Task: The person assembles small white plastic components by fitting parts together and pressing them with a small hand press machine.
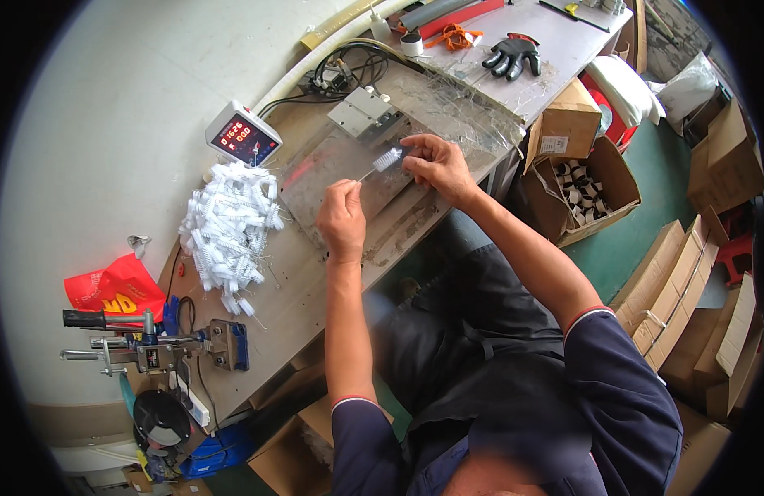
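Note:
A small brush with white bristles [387, 159] and a thin wire stem is held over the metal work plate [336, 194]. The stem's end is pinched between the thumb and fingers of my left hand [342, 221]. At the bristle end, the thumb and curled fingers of my right hand [441, 169] close about the brush's tip. Left of the plate lies a big pile of similar white brushes [229, 231], their wire stems pointing several ways. Just beyond the brush, a grey metal block [364, 113] is mounted on the plate.
A counter box with red digits [244, 136] stands behind the pile. Nearer left are a red bag [117, 289] and a lever clamp [163, 347]. A black-coated glove [513, 56] lies at the far right. Beside the table stands a carton of curved pieces [580, 194].

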Available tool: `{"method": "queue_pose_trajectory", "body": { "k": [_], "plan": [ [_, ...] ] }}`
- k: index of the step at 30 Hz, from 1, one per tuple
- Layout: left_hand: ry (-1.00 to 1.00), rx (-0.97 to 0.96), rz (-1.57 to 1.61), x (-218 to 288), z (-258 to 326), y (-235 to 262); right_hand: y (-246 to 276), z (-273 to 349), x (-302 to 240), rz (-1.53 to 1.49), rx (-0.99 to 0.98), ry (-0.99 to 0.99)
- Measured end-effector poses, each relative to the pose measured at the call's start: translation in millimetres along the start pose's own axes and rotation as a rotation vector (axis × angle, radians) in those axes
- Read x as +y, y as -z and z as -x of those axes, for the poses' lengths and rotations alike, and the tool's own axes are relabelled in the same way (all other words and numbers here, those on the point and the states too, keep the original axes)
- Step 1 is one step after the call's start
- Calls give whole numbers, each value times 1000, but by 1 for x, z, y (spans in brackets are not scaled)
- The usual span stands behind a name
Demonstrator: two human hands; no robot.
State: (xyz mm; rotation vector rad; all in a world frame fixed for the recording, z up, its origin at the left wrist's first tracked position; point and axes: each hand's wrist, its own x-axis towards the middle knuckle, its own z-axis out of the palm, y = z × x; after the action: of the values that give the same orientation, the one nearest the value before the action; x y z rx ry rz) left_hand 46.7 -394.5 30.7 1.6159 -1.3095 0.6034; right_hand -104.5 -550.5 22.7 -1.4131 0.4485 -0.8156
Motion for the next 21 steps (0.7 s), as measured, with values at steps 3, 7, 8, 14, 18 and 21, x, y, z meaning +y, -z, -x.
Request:
{"method": "queue_pose_trajectory", "body": {
  "k": [3, 7, 8, 14, 18, 21],
  "plan": [
    [8, 37, 10, -1, 2, 1, 3, -1, -1, -42, -15, -21],
    [-46, 31, 44, 2, 2, -2, 6, -1, 0, -101, -47, -80],
    [-75, 6, 48, 4, 2, -3, 6, -2, 0, -96, -47, -89],
    [-168, -57, -32, 7, 0, -6, 10, -2, 4, -108, -116, -72],
    [-128, -59, -48, 6, 0, -5, 8, 1, -5, -210, -124, -79],
    [-137, -60, -72, 9, 0, -5, 11, 2, -6, -207, -150, -69]
  ]
}}
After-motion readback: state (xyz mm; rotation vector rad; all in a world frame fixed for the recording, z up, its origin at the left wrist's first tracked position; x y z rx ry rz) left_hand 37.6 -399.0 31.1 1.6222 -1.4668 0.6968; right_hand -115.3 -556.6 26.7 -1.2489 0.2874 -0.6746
